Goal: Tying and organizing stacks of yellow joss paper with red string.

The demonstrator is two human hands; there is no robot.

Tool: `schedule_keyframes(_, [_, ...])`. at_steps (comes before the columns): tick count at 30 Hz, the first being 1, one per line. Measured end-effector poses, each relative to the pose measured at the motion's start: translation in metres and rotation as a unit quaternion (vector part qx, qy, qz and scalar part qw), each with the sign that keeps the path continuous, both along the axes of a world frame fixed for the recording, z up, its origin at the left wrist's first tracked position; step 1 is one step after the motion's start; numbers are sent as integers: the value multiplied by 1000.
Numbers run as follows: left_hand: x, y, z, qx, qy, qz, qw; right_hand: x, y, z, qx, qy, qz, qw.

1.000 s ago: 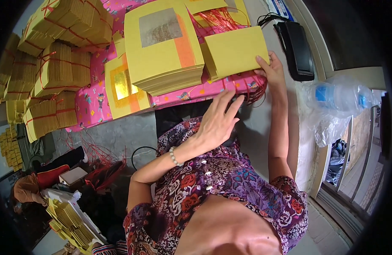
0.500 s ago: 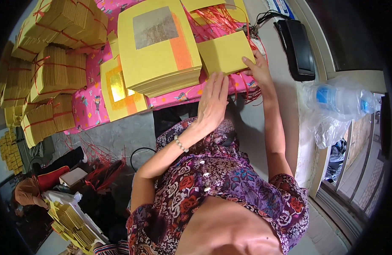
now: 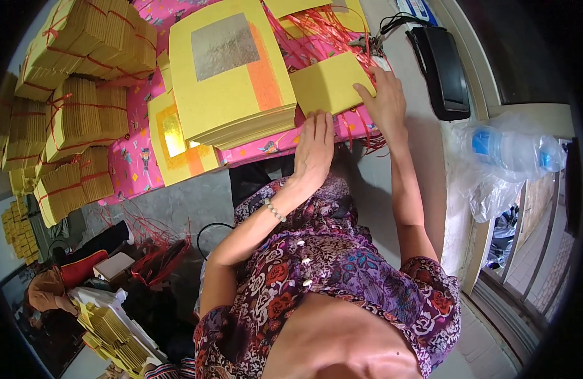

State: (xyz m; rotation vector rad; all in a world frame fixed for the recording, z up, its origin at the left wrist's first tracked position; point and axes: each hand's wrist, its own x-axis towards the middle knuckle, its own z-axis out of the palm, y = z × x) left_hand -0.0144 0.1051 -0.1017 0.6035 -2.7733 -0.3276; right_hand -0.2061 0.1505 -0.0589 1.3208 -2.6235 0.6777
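A folded yellow paper (image 3: 332, 81) lies at the table's right end, beside a thick stack of yellow paper sheets (image 3: 241, 101) with a silver square and an orange stripe on top. My left hand (image 3: 315, 145), a beaded bracelet at its wrist, has its fingers stretched out, tips at the paper's near edge. At the paper's right end is my right hand (image 3: 387, 104), fingers and thumb apart, the thumb tip by the edge. Whether that thumb touches the paper I cannot tell. Red plastic strings (image 3: 307, 31) lie behind the folded paper.
Tied yellow paper bundles (image 3: 83, 117) are piled at the left of the pink-covered table (image 3: 130, 161). A gold-square sheet (image 3: 171, 136) lies beside the big stack. On the right ledge are a black case (image 3: 440, 72), keys (image 3: 369, 43) and a plastic-wrapped bottle (image 3: 506, 148).
My right hand's fingers have opened away from the folded paper's right end, which they were holding. My left hand stays at its near edge. The whole view has shifted slightly.
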Motion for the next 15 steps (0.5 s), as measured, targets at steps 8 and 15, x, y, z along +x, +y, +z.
schedule_keyframes(8, [-2,-5,12,54,38,-19,998,-16,2,-32,-53,-38,70,995])
schedule_keyframes(15, [2,-14,46,89,57,-26,994,2,-14,33,-168,-81,115,976])
